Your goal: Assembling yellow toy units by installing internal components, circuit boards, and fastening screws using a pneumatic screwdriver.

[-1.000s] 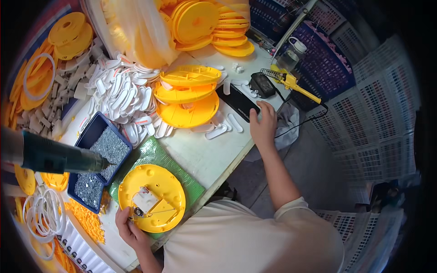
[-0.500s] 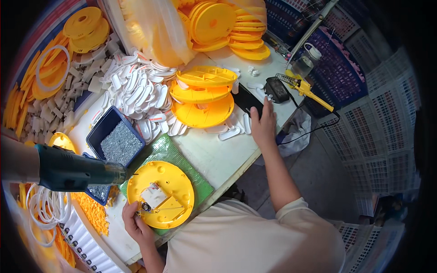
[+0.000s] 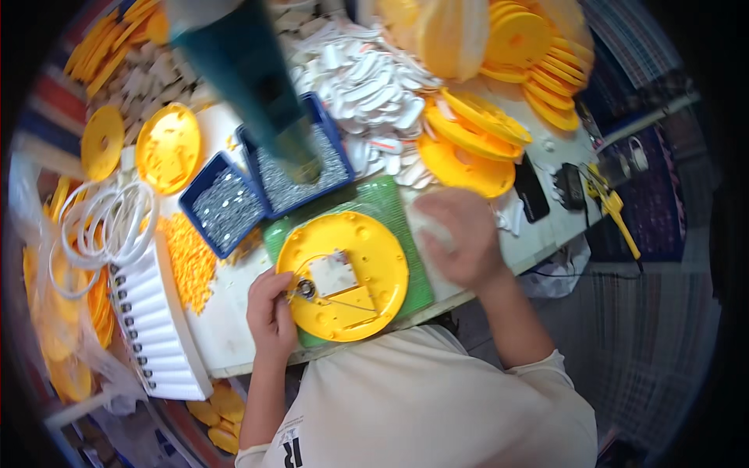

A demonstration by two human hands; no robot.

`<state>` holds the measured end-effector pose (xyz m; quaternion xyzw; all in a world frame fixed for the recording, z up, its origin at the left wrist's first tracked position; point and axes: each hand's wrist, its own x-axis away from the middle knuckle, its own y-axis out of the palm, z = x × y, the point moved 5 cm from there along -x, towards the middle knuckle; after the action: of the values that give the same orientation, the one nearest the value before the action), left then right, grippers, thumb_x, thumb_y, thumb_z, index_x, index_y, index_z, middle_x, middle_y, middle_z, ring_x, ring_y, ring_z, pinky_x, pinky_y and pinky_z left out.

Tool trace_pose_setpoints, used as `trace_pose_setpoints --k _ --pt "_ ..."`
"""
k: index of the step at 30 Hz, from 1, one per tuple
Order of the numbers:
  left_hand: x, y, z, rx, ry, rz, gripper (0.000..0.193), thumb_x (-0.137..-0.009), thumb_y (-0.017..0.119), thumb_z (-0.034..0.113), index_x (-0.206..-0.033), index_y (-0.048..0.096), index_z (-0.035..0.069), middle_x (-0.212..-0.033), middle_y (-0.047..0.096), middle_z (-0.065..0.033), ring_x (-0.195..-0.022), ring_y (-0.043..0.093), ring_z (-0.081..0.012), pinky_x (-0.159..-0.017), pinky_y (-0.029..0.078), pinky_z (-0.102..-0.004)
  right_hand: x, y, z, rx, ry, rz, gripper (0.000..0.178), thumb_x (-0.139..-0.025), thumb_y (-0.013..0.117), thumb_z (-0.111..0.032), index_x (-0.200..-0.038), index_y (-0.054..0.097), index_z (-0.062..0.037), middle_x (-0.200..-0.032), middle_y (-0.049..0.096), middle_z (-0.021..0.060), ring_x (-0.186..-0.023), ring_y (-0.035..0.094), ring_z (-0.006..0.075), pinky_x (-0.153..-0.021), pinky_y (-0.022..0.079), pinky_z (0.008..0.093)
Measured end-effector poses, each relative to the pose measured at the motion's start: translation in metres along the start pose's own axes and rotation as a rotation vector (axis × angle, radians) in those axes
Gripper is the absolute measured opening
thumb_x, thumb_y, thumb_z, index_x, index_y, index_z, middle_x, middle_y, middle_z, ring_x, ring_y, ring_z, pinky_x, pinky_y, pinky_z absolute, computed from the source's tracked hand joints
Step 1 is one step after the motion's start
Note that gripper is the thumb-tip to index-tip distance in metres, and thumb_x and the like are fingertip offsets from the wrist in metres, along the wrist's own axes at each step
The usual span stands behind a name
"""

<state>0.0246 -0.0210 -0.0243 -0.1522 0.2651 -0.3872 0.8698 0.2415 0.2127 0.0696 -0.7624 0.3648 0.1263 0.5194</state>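
A yellow round plastic housing [image 3: 382, 261] lies on a green mat, with a white box-shaped part [image 3: 334, 273], thin wires and a small dark round component [image 3: 305, 289] inside. My left hand [image 3: 271, 312] is closed on the housing's left rim, fingertips beside the dark component. Blurred by motion, my right hand [image 3: 464, 238] is in the air just right of the mat. Its fingers are curled, and a small white piece [image 3: 438, 232] shows at them, too smeared to identify. A dark teal power screwdriver [image 3: 242, 86] hangs, tip down, over the larger blue tray of screws.
Two blue trays [image 3: 221, 204] of small metal screws stand beyond the green mat [image 3: 402, 226]. White strip-shaped parts [image 3: 359, 86] are heaped behind, beside stacked yellow discs [image 3: 468, 168]. A black phone [image 3: 532, 191] and yellow soldering iron [image 3: 616, 214] lie right; white rings [image 3: 109, 234] left.
My right hand has come back from the small parts near the phone toward the housing. My left hand stays at the housing's rim. The whole view has swung, shifting the table's contents across it.
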Motion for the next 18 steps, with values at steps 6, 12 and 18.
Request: trace_pose_setpoints --k 6,12,18 --pt "-0.003 -0.002 0.01 -0.052 0.033 -0.037 0.034 -0.089 0.049 -0.013 -0.113 0.069 0.002 -0.115 0.071 -0.0151 -0.12 0.063 -0.0359 -0.105 0.049 -0.0419 -0.002 0.073 -0.049 -0.171 -0.234 -0.311 0.033 -0.086 0.076 -0.026 -0.112 0.074 -0.0066 -0.118 0.073 0.0091 -0.115 0.067 0.0324 -0.1 0.051 0.0469" --pt "-0.001 -0.006 0.008 -0.047 0.041 -0.014 0.034 -0.089 0.049 -0.013 -0.114 0.068 0.002 -0.116 0.07 -0.0173 -0.119 0.064 -0.0361 -0.104 0.05 -0.0414 -0.04 0.036 0.0 0.009 -0.03 -0.099 0.025 -0.087 0.076 -0.015 -0.109 0.073 -0.0044 -0.111 0.072 0.0112 -0.104 0.068 0.0321 -0.095 0.052 0.0446" --pt "-0.002 -0.005 0.008 -0.007 0.031 0.028 0.035 -0.088 0.05 -0.014 -0.115 0.067 0.001 -0.118 0.069 -0.0189 -0.118 0.064 -0.0356 -0.103 0.05 -0.0414 -0.052 0.001 0.045 0.154 0.101 0.05 0.016 -0.09 0.072 -0.008 -0.105 0.073 -0.0022 -0.108 0.071 0.0138 -0.102 0.068 0.0342 -0.092 0.052 0.043"
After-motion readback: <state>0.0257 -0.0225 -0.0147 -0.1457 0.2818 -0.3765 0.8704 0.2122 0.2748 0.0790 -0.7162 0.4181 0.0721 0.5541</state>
